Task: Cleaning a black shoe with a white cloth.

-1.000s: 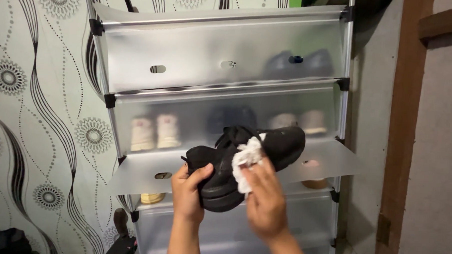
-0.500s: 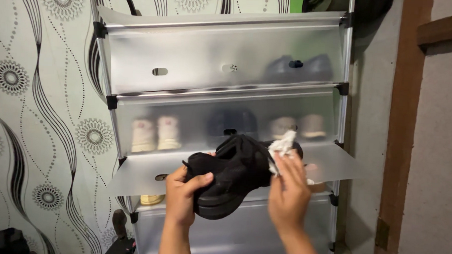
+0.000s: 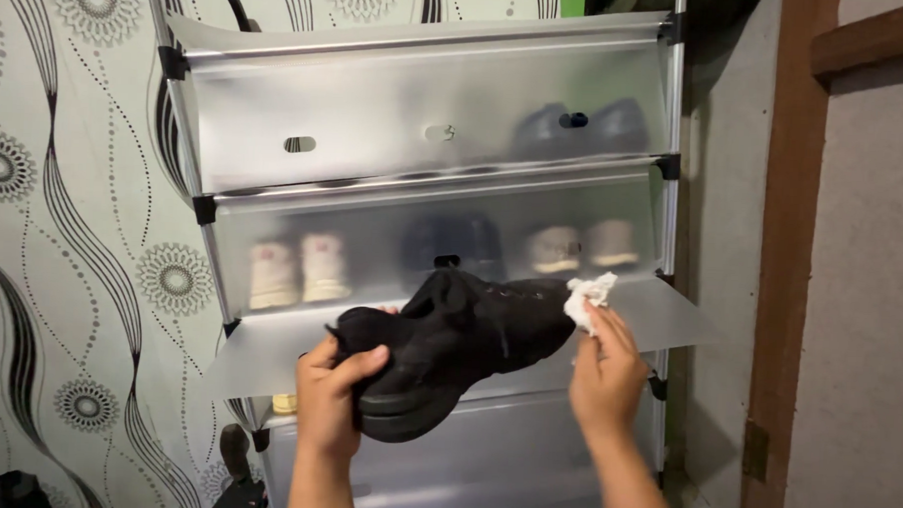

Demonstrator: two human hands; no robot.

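My left hand (image 3: 328, 400) clamps the black shoe (image 3: 448, 344) at its heel, frame centre, steadying it; right hand (image 3: 607, 375) pinches a white cloth (image 3: 590, 292) against the toe.

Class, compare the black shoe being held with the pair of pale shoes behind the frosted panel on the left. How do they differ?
The black shoe is dark; the pale shoes are cream. The black shoe is out in the open and tilted, gripped at its heel end by the left hand, with the right hand pressing a white cloth to its toe; the pale shoes stand level on a shelf, blurred behind the frosted panel. Both are footwear.
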